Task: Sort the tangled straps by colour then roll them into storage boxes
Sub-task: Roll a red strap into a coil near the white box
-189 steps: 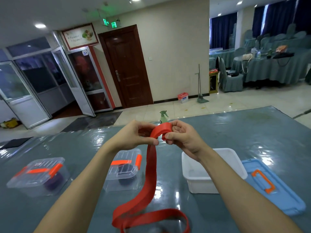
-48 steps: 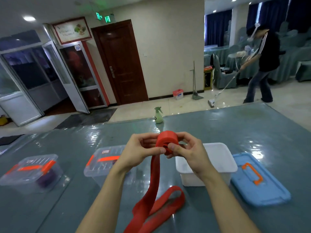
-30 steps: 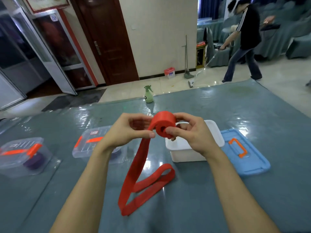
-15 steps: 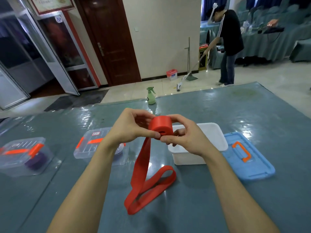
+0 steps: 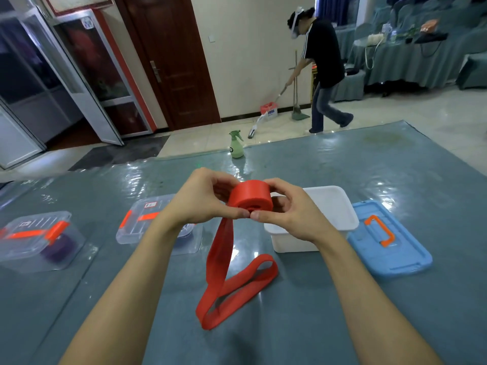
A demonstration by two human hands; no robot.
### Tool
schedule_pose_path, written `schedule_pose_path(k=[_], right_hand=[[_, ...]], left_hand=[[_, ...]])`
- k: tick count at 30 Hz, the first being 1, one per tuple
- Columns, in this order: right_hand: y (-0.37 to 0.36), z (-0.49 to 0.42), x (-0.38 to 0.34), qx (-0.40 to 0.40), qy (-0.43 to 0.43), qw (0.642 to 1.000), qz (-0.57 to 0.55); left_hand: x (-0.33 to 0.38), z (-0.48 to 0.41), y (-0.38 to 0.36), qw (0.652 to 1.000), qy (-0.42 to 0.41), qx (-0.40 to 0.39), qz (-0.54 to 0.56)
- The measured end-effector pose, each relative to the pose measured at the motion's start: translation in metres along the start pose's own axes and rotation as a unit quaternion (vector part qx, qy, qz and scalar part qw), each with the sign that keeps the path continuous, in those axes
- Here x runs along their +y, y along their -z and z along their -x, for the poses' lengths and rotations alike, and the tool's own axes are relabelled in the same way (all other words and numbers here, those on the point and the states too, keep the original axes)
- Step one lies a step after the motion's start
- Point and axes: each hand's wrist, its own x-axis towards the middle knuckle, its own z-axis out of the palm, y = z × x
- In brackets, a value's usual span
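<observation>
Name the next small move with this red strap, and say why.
Probably another turn of the roll: left hand and right hand pinch it, but a loose loop of strap lies on the table, so it likely isn't ready for the open white box.

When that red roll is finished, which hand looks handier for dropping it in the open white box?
Probably the right hand: it grips the red roll right next to the white box, while the left hand sits farther away.
</observation>
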Motion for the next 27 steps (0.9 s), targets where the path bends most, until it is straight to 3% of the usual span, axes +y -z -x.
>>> schedule_pose_path(k=[4,6,10,14,18,21,24,27], right_hand=[[-0.001,-0.001,-0.006,-0.014,0.008,0.989,0.149],[-0.003,-0.002,-0.006,-0.013,-0.001,0.988,0.155],[0.0,0.0,-0.008,0.027,0.005,0.999,0.024],[0.001,-0.027,-0.036,0.067,0.037,0.991,-0.108],[-0.013,-0.062,-0.083,0.077,0.086,0.976,-0.184],[-0.021,-0.082,-0.109,0.073,0.108,0.975,-0.182],[-0.017,-0.098,-0.132,0.019,0.112,0.982,-0.149],[-0.001,-0.109,-0.157,-0.026,0.127,0.991,0.031]], left_hand=[[0.001,-0.001,-0.001,0.995,-0.015,-0.049,-0.083],[0.002,-0.004,0.0,0.991,-0.023,-0.07,-0.112],[-0.005,-0.002,0.015,0.997,0.004,-0.08,0.012],[-0.008,-0.003,0.028,0.982,-0.029,0.016,0.185],[0.015,-0.019,0.054,0.96,-0.09,0.093,0.246],[0.037,-0.025,0.085,0.961,-0.103,0.135,0.217],[0.057,-0.026,0.121,0.972,-0.114,0.151,0.141],[0.074,-0.025,0.15,0.986,-0.108,0.12,0.034]])
